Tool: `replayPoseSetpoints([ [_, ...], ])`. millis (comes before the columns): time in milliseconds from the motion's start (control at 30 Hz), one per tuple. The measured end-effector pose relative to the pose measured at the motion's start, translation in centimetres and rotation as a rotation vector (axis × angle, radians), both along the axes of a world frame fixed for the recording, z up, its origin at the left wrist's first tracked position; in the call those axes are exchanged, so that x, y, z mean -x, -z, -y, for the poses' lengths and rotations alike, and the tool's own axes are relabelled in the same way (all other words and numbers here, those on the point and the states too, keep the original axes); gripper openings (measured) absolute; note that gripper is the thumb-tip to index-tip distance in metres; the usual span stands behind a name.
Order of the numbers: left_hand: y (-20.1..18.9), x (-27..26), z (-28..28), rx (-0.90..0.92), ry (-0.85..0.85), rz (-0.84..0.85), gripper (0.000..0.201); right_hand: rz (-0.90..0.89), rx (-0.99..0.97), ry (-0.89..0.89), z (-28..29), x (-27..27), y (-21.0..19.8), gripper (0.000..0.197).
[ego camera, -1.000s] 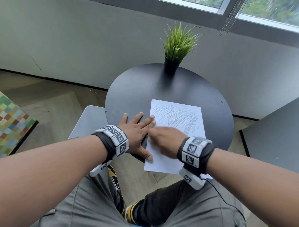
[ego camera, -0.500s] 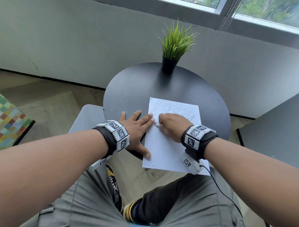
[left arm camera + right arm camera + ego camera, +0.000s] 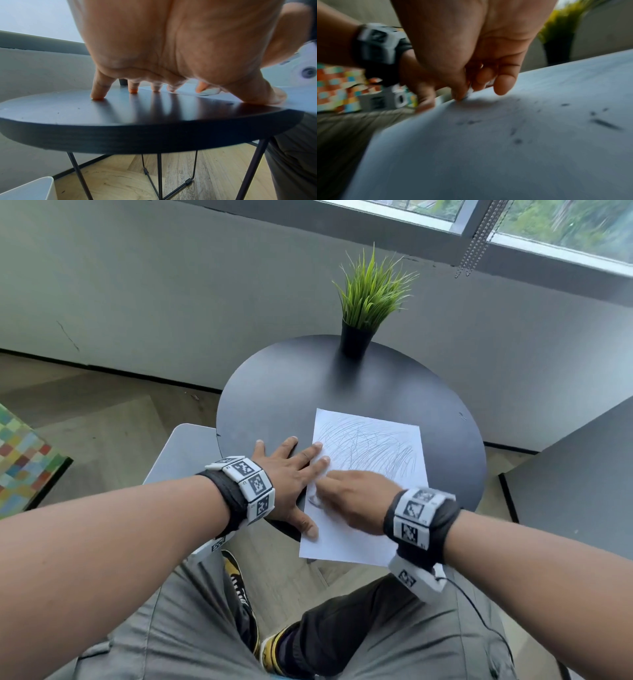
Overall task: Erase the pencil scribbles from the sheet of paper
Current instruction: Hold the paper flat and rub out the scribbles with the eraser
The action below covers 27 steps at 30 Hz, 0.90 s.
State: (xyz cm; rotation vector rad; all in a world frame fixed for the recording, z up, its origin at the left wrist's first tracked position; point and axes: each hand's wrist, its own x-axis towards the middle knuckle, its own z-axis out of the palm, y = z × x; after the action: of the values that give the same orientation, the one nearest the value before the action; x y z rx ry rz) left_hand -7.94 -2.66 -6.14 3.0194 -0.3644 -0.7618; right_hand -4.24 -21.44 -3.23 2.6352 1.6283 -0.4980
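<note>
Left hand (image 3: 286, 470) flat, fingers spread, pinning sheet (image 3: 356, 542) edge on round table (image 3: 274, 392). Right hand (image 3: 356, 501) fingers curled, pinching small white eraser (image 3: 470, 90) against paper's left side; scribbles (image 3: 370, 446) beyond.

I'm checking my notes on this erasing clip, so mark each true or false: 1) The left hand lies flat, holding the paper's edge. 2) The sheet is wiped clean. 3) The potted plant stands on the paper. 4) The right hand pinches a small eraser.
1) True: the left hand lies flat on the table, fingertips on the paper.
2) False: scribbles cover its far half.
3) False: the potted plant stands apart, beyond it.
4) True: the right hand pinches an eraser.
</note>
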Motion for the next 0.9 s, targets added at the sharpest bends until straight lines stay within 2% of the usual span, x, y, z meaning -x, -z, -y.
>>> replayPoseSetpoints([
  [133, -0.1, -0.1, 0.1, -0.018, -0.004, -0.006, 0.139, 0.14, -0.048, 0.235, 0.7, -4.4, 0.2, 0.023],
  [200, -0.1, -0.1, 0.1, -0.019, -0.007, -0.011, 0.14, 0.13, -0.054, 0.144, 0.6, -2.2, 0.5, 0.016],
  [267, -0.2, -0.1, 0.1, -0.022, -0.004, -0.021, 0.141, 0.018, -0.026, 0.008, 0.7, 1.2, 0.3, 0.01],
  [333, -0.4, -0.3, 0.2, -0.028, 0.001, -0.025, 0.14, 0.001, -0.005, 0.007, 0.8, 0.9, -0.3, 0.019],
  [400, -0.4, -0.4, 0.2, -0.029, -0.005, -0.022, 0.14, 0.064, -0.022, 0.149, 0.6, -2.1, -0.1, 0.025],
  [467, -0.5, -0.3, 0.3, -0.035, -0.01, -0.022, 0.14, 0.128, -0.044, 0.275, 0.6, -3.7, 0.2, 0.021],
  [533, -0.5, -0.2, 0.3, -0.041, -0.012, -0.022, 0.141, 0.121, -0.044, 0.208, 0.1, -1.8, 0.4, 0.013],
  [633, -0.4, -0.2, 0.4, -0.03, -0.015, -0.029, 0.139, -0.025, -0.002, 0.033, 0.6, 1.4, 0.3, 0.005],
  [800, -0.8, -0.4, 0.7, -0.042, -0.015, -0.021, 0.135, 0.124, -0.039, 0.241, 0.8, -3.7, 0.3, 0.018],
  [900, -0.7, -0.3, 0.7, -0.033, -0.016, -0.038, 0.136, 0.024, -0.032, 0.073, 0.8, 0.3, 0.8, 0.011],
])
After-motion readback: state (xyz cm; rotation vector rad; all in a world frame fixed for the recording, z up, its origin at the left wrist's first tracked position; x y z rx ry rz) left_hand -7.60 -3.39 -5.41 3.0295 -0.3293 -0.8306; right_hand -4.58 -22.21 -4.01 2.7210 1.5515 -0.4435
